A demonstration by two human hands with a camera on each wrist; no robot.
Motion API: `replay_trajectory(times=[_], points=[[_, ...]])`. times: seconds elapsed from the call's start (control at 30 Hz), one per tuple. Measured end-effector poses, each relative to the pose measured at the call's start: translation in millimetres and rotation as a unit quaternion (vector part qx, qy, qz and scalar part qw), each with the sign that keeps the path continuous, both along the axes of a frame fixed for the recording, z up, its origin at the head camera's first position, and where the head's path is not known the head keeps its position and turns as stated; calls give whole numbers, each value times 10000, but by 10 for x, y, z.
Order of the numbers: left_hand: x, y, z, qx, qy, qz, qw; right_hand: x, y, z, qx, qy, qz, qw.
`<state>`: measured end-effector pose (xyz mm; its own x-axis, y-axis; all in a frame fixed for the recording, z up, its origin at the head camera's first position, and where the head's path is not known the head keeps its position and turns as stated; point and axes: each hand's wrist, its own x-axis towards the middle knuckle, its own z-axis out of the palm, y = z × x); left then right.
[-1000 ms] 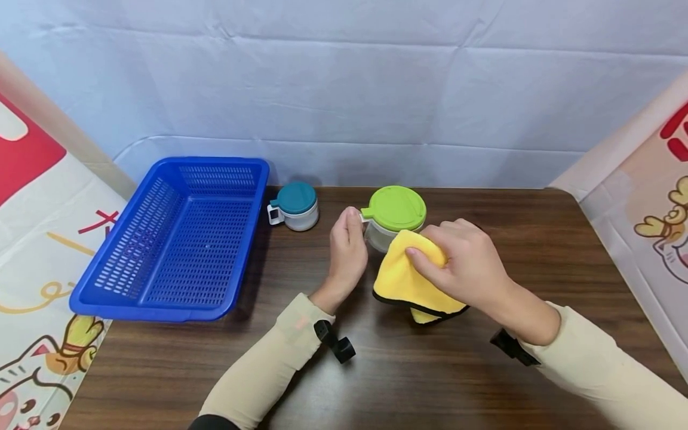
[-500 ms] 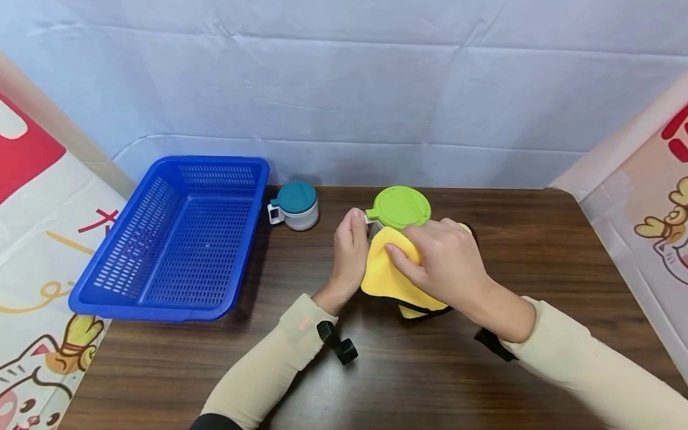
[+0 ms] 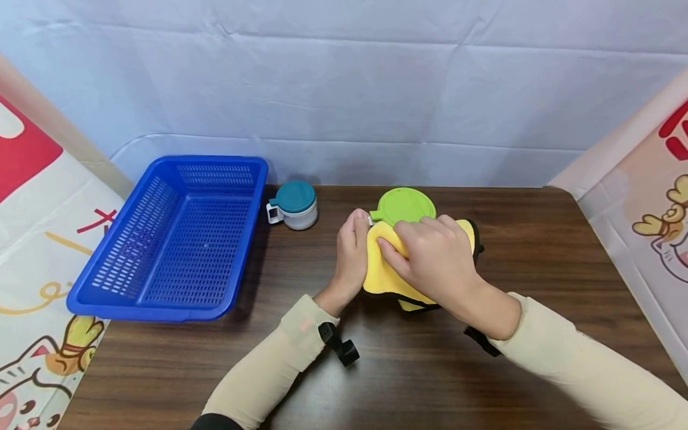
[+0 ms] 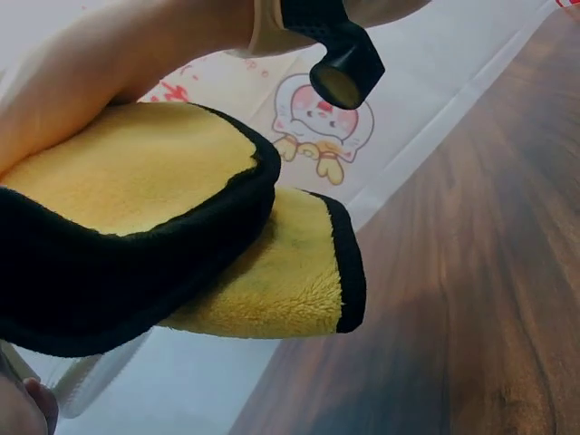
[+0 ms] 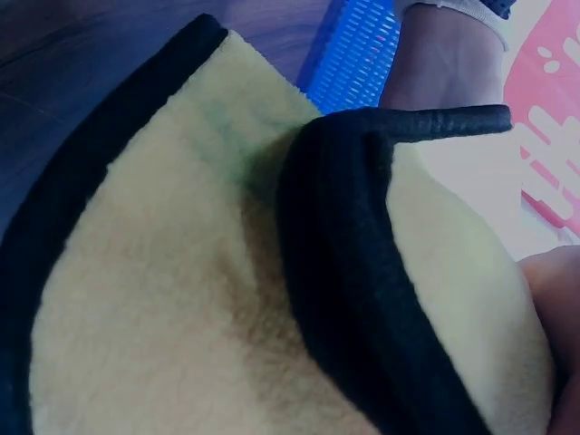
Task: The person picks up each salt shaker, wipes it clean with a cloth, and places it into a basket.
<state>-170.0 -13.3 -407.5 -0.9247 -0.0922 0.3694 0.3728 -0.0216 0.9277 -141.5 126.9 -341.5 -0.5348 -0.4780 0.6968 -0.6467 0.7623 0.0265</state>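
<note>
A clear seasoning jar with a lime green lid (image 3: 407, 203) is at the back middle of the table. My left hand (image 3: 352, 254) grips its handle from the left side; the handle is mostly hidden by the fingers. My right hand (image 3: 438, 255) holds a folded yellow cloth (image 3: 384, 272) with black edging against the front of the jar. The cloth covers most of the jar's body. In the left wrist view, the cloth (image 4: 145, 168) hides much of the jar. Dark smudges show on the cloth (image 5: 154, 263) in the right wrist view.
A smaller white jar with a teal lid (image 3: 298, 208) stands left of my left hand, its handle pointing left. Beside it is a blue perforated basket (image 3: 199, 257). A pale cloth backdrop (image 3: 344, 107) rises behind the dark wooden table (image 3: 537, 269).
My right hand and the yellow cloth have moved left and slightly up over the jar's front. The green-lidded jar has shifted slightly right, with my left hand following.
</note>
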Motion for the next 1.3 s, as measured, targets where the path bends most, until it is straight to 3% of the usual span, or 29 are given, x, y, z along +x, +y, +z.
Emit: replay_trajectory(times=[0.3,0.5,0.63,1.0,1.3], points=[[30,7,-2,-209,-200,122,9995,-15,-31,-9,95,439,-215,9988],[21,12,-9,-61,-44,85,9999,-15,-27,-20,129,528,-265,9982],[8,13,-21,16,90,88,9999,-11,-27,-19,137,572,-247,9980],[-17,-8,-34,24,24,188,9998,13,11,-22,236,611,-216,9976],[-29,-42,3,-108,73,367,9992,15,81,-74,-20,737,-42,9973]])
